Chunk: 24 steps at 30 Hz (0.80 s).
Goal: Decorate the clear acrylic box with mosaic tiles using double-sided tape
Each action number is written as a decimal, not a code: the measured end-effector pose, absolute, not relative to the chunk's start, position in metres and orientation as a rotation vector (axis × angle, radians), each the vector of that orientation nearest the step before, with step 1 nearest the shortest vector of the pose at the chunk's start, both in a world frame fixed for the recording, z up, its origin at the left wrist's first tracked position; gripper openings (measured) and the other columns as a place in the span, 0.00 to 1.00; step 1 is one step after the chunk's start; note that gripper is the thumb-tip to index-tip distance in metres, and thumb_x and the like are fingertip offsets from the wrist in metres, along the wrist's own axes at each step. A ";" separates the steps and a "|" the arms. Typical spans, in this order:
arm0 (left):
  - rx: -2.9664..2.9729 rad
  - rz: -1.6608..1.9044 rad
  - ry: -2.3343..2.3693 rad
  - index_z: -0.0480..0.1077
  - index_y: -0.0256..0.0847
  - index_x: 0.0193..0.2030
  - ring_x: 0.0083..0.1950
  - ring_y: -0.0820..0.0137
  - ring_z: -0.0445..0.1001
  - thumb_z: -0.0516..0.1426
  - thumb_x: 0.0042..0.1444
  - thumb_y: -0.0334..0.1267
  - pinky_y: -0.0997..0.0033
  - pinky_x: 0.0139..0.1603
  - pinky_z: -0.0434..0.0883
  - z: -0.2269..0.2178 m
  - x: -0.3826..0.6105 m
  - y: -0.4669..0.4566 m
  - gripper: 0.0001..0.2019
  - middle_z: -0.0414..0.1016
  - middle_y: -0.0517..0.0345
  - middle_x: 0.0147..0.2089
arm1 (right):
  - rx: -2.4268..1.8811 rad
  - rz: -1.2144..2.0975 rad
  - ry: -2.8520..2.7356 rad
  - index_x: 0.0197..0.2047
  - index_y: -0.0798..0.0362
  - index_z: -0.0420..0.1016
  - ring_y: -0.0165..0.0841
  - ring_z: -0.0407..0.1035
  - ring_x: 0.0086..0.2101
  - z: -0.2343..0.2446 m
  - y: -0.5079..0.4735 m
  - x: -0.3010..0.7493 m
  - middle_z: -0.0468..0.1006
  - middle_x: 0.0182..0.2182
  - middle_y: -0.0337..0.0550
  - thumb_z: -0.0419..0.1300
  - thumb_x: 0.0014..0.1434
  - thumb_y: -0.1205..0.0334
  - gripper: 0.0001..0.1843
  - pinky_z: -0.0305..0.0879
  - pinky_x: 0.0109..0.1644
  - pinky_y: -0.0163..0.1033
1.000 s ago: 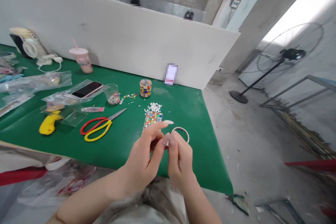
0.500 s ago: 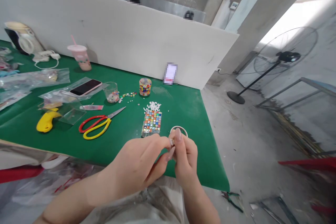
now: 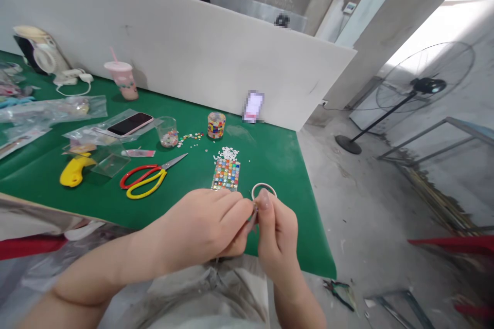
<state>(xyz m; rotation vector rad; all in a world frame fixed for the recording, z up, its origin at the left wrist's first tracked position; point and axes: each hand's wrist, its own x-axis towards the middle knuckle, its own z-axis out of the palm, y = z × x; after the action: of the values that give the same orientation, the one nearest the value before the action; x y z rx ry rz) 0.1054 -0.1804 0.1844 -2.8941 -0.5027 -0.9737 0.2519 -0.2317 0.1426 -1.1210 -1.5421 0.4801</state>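
My left hand (image 3: pixel 216 223) and my right hand (image 3: pixel 278 229) meet fingertip to fingertip over the near edge of the green table. Both are closed in a pinch around something tiny and pale, mostly covered by the fingers; its kind does not show. Just behind the right hand lies a white ring (image 3: pixel 264 184), partly hidden by the fingers. Beyond the left hand is a flat piece covered in rows of colourful square mosaic tiles (image 3: pixel 226 174), its near end hidden. A heap of small white pieces (image 3: pixel 228 153) touches its far end.
Red-and-yellow-handled scissors (image 3: pixel 148 179), a yellow tool (image 3: pixel 75 169) and a clear cup of small tiles (image 3: pixel 169 133) lie to the left. Farther back stand a mosaic-covered jar (image 3: pixel 216 125), a pink tumbler (image 3: pixel 123 80) and a phone (image 3: pixel 253 106) against the white partition (image 3: pixel 185 51).
My left hand has turned slightly, its fingers drawing closer to the right fingertips. The pale bit between them is more covered now. The whole view has shifted slightly.
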 end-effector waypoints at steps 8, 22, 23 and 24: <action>-2.950 -1.047 -0.530 0.62 0.43 0.24 0.20 0.71 0.57 0.48 0.55 0.26 0.69 0.19 0.52 0.186 0.106 -0.182 0.12 0.60 0.63 0.19 | -1.164 0.402 -1.604 0.28 0.50 0.56 0.25 0.52 0.22 0.141 -0.233 0.253 0.58 0.22 0.32 0.45 0.70 0.67 0.16 0.47 0.27 0.35; -3.102 -0.925 -0.611 0.60 0.41 0.26 0.20 0.78 0.59 0.45 0.55 0.24 0.77 0.20 0.56 0.193 0.102 -0.183 0.11 0.62 0.68 0.21 | -1.056 0.757 -1.553 0.27 0.50 0.54 0.24 0.51 0.21 0.157 -0.234 0.258 0.54 0.20 0.30 0.43 0.72 0.63 0.19 0.48 0.24 0.32; -3.080 -0.932 -0.610 0.60 0.41 0.25 0.20 0.78 0.59 0.45 0.55 0.24 0.76 0.20 0.56 0.193 0.103 -0.183 0.11 0.62 0.68 0.20 | -1.059 0.754 -1.559 0.27 0.51 0.54 0.24 0.51 0.21 0.156 -0.233 0.259 0.55 0.20 0.30 0.43 0.72 0.63 0.18 0.48 0.24 0.32; -3.047 -0.944 -0.607 0.61 0.40 0.24 0.20 0.77 0.58 0.45 0.55 0.25 0.76 0.20 0.56 0.193 0.104 -0.183 0.11 0.62 0.68 0.20 | -1.064 0.741 -1.575 0.27 0.51 0.54 0.24 0.51 0.21 0.156 -0.233 0.259 0.55 0.20 0.30 0.43 0.72 0.64 0.18 0.48 0.25 0.32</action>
<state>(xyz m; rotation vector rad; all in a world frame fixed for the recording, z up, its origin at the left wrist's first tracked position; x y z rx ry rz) 0.1044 -0.1829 0.1930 -3.0473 -0.6065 -0.9444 0.2594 -0.2328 0.1558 -1.0639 -1.5755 0.7411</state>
